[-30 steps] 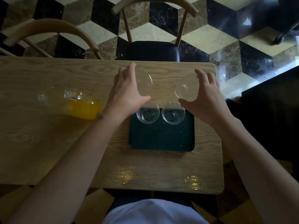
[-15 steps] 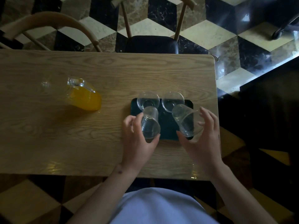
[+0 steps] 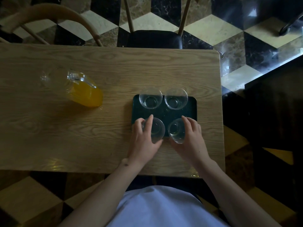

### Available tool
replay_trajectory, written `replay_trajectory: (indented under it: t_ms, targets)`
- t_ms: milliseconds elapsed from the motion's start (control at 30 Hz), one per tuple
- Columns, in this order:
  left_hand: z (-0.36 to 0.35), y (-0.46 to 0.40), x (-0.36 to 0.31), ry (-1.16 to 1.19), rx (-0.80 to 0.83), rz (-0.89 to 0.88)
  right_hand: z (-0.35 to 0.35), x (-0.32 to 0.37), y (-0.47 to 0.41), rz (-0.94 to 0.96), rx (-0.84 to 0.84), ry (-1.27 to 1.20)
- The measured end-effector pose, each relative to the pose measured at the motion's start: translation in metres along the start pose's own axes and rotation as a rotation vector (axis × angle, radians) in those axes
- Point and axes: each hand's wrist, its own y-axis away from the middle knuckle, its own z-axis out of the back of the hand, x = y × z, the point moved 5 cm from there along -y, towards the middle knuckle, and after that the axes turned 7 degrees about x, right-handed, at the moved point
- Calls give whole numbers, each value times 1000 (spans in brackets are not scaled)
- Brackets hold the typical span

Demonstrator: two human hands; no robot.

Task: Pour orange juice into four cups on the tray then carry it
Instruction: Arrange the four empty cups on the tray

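A dark green tray point(image 3: 191, 110) lies on the right part of the wooden table point(image 3: 65, 136). Two empty clear cups stand upright on its far side, the far left cup point(image 3: 150, 100) and the far right cup point(image 3: 176, 100). My left hand point(image 3: 144, 141) grips a third clear cup point(image 3: 156, 129) at the tray's near left. My right hand point(image 3: 192, 141) holds a fourth clear cup point(image 3: 176, 131) at the near right. Both held cups are upright and empty. A clear pitcher of orange juice point(image 3: 85, 89) stands on the table left of the tray.
Two wooden chairs stand beyond the table's far edge, one with a dark seat point(image 3: 154, 38) and one with a curved back point(image 3: 54, 15). The table's right edge is close to the tray. Checkered floor lies around it. A dark counter point(image 3: 275, 104) is at the right.
Both hands carried a cup each from the far side of the table toward me, turned them upright and brought them down onto the tray's near side.
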Motion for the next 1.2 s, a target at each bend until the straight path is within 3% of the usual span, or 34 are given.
replay_trajectory:
  t_ms: [533, 1100, 1200]
  targets:
    - [-5, -14, 12, -93, 60, 82, -2, 4, -18, 2, 75, 87]
    - [-4, -13, 15, 1, 123, 92, 1, 4, -23, -33, 108, 78]
    - [14, -8, 14, 56, 44, 141, 11, 6, -22, -60, 62, 97]
